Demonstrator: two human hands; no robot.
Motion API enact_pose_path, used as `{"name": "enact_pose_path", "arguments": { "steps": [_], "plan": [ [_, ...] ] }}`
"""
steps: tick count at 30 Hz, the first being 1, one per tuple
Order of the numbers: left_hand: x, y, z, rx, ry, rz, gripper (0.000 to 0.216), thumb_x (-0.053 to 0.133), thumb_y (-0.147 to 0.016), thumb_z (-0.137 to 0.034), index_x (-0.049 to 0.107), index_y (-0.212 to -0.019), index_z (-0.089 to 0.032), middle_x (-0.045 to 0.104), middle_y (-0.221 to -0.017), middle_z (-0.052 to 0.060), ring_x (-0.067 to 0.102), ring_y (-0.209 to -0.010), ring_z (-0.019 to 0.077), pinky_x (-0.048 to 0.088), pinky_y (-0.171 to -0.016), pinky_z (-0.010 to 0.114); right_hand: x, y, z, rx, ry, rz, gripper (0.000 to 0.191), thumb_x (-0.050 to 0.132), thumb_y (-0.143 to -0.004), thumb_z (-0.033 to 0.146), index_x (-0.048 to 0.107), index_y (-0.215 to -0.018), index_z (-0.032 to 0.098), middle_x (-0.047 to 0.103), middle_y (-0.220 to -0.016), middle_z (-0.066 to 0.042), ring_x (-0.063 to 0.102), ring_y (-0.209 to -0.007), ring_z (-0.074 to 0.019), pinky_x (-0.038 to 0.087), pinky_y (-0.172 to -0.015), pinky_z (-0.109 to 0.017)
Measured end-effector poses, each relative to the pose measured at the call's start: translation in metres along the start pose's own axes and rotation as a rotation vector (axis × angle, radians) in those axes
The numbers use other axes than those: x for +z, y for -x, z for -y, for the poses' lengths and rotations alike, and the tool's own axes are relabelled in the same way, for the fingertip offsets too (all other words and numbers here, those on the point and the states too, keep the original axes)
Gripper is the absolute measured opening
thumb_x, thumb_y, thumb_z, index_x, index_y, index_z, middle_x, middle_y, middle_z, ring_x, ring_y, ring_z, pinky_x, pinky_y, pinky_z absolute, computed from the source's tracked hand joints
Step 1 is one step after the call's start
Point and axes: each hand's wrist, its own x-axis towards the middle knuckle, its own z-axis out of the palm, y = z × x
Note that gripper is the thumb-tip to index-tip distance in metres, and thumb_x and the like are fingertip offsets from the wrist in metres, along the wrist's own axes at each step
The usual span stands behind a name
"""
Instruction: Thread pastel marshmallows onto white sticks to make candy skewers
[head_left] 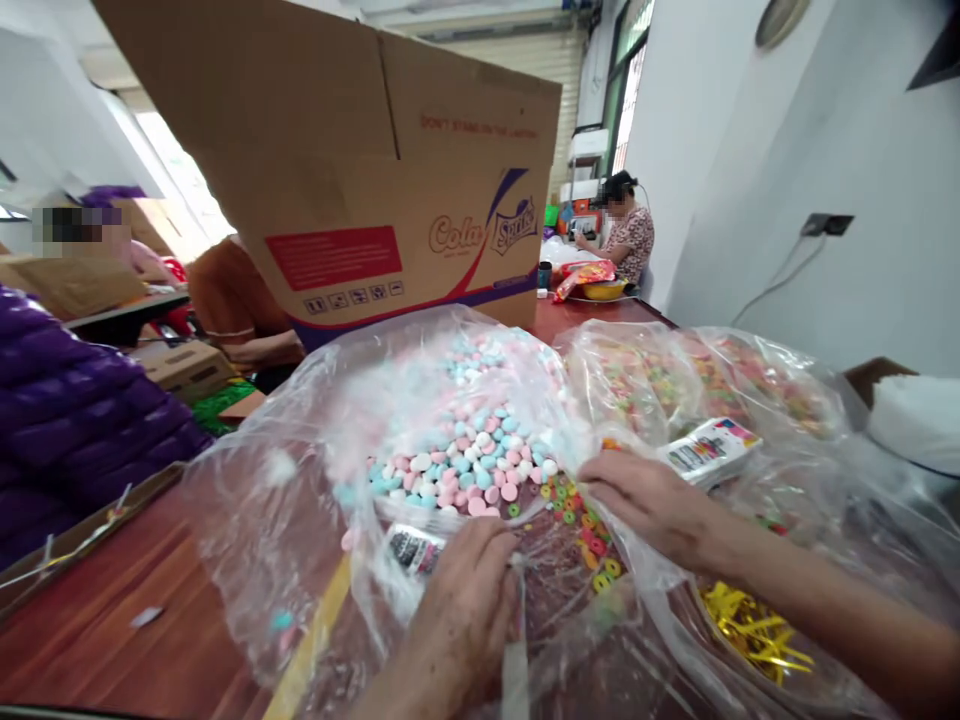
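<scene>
My left hand (469, 595) is low in the middle, its fingers curled together; what they hold is hidden. Beside it on the left lies a small printed packet (412, 548). Just beyond is a large clear bag, opened toward me, with pink, white and blue round candies (480, 465). My right hand (649, 500) is closed on the edge of a clear plastic bag (645, 560), right of the candies. Colourful ring-shaped candies (596, 540) lie between my hands. Behind my right wrist rests a white printed pack (712, 450) on the plastic.
A large cardboard box (420, 200) stands at the back. More clear bags of coloured rings (772, 380) lie at right, and yellow twist ties (754, 630) are below my right forearm. A person (630, 235) sits at the far end; others are at left. A purple padded jacket (82, 430) is nearby.
</scene>
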Motion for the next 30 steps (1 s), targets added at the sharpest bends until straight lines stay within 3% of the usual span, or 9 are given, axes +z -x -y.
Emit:
{"name": "enact_pose_path", "arguments": {
  "steps": [2, 4, 10, 13, 17, 23, 27, 30],
  "plan": [
    [-0.01, 0.008, 0.023, -0.042, -0.112, -0.075, 0.026, 0.043, -0.087, -0.005, 0.056, -0.106, -0.017, 0.065, -0.1, 0.011, 0.061, -0.095, 0.0239, 0.054, -0.082, 0.039, 0.023, -0.049, 0.024, -0.087, 0.085, 0.129, 0.029, 0.038, -0.096, 0.023, 0.066, -0.104, 0.02, 0.071, -0.099, -0.007, 0.065, -0.089, -0.0186, 0.049, -0.081, -0.029],
    [-0.014, 0.019, 0.042, -0.096, -0.19, -0.069, 0.023, 0.044, -0.089, -0.007, 0.057, -0.106, -0.015, 0.065, -0.103, 0.012, 0.06, -0.099, 0.0255, 0.053, -0.085, 0.042, 0.048, -0.092, 0.039, -0.081, 0.177, 0.211, 0.027, 0.044, -0.093, 0.02, 0.066, -0.109, 0.02, 0.072, -0.094, -0.007, 0.066, -0.084, -0.02, 0.049, -0.075, -0.028],
    [-0.003, 0.043, 0.057, -0.165, -0.296, 0.299, 0.033, 0.059, -0.088, -0.02, 0.056, -0.121, -0.013, 0.061, -0.126, 0.015, 0.047, -0.125, 0.0353, 0.041, -0.101, 0.057, 0.102, -0.175, 0.048, -0.138, 0.219, 0.213, 0.033, 0.041, -0.094, 0.015, 0.06, -0.121, 0.016, 0.067, -0.11, -0.011, 0.062, -0.099, -0.0211, 0.045, -0.083, -0.028],
    [0.001, 0.043, 0.054, -0.204, -0.31, 0.389, 0.019, 0.06, -0.089, -0.024, 0.061, -0.106, -0.016, 0.065, -0.111, 0.011, 0.054, -0.112, 0.0317, 0.042, -0.098, 0.054, 0.114, -0.19, 0.049, -0.215, 0.255, 0.174, 0.028, 0.042, -0.094, 0.013, 0.063, -0.113, 0.014, 0.063, -0.112, -0.012, 0.056, -0.106, -0.0209, 0.041, -0.092, -0.031],
    [0.002, 0.045, 0.052, -0.246, -0.337, 0.379, 0.008, 0.057, -0.09, -0.023, 0.062, -0.088, -0.017, 0.064, -0.094, 0.007, 0.056, -0.09, 0.0277, 0.047, -0.085, 0.048, 0.123, -0.195, 0.048, -0.264, 0.329, 0.079, 0.024, 0.042, -0.093, 0.012, 0.064, -0.104, 0.011, 0.059, -0.118, -0.017, 0.046, -0.116, -0.0277, 0.037, -0.098, -0.039],
    [0.011, 0.054, 0.053, -0.283, -0.35, 0.291, 0.006, 0.057, -0.087, -0.019, 0.062, -0.084, -0.017, 0.063, -0.089, 0.008, 0.054, -0.085, 0.0281, 0.046, -0.078, 0.047, 0.127, -0.203, 0.045, -0.194, 0.407, -0.094, 0.033, 0.035, -0.094, 0.012, 0.055, -0.12, 0.006, 0.051, -0.131, -0.025, 0.042, -0.122, -0.0349, 0.038, -0.095, -0.05],
    [0.021, 0.059, 0.057, -0.289, -0.351, 0.184, 0.004, 0.061, -0.083, -0.019, 0.062, -0.086, -0.018, 0.062, -0.09, 0.008, 0.053, -0.087, 0.0284, 0.044, -0.08, 0.048, 0.13, -0.22, 0.059, -0.282, 0.371, -0.062, 0.038, 0.037, -0.097, 0.017, 0.047, -0.133, 0.008, 0.049, -0.138, -0.02, 0.042, -0.128, -0.0302, 0.037, -0.102, -0.047],
    [0.028, 0.066, 0.059, -0.273, -0.353, 0.12, 0.008, 0.062, -0.081, -0.021, 0.062, -0.088, -0.018, 0.062, -0.091, 0.007, 0.053, -0.087, 0.0289, 0.043, -0.081, 0.049, 0.141, -0.243, 0.081, -0.375, 0.319, 0.053, 0.033, 0.039, -0.099, 0.019, 0.053, -0.128, 0.012, 0.052, -0.137, -0.015, 0.045, -0.129, -0.0245, 0.038, -0.106, -0.04]
  ]
}}
